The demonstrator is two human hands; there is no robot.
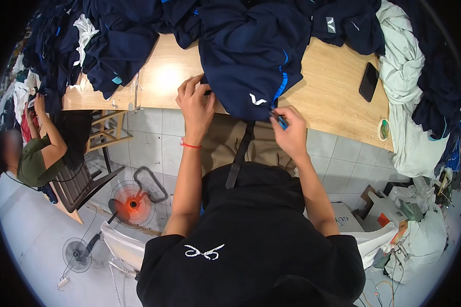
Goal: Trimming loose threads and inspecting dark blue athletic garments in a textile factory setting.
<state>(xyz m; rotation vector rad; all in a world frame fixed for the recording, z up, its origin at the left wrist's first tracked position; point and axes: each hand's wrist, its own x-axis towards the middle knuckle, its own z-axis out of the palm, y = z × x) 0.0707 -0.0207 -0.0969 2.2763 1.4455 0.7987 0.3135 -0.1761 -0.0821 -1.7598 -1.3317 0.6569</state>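
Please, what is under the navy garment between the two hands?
The navy garment lies on the wooden table, which shows at both sides. Anything the garment covers there cannot be seen.

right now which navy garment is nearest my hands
The middle navy garment, with the white mark and blue stripe, between your left hand and right hand; the other navy garments lie farther off.

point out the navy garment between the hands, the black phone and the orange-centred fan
Navy garment [253, 60]: head view, middle of its cloth.
Black phone [369, 82]: head view, middle of its dark face.
Orange-centred fan [133, 204]: head view, its hub.
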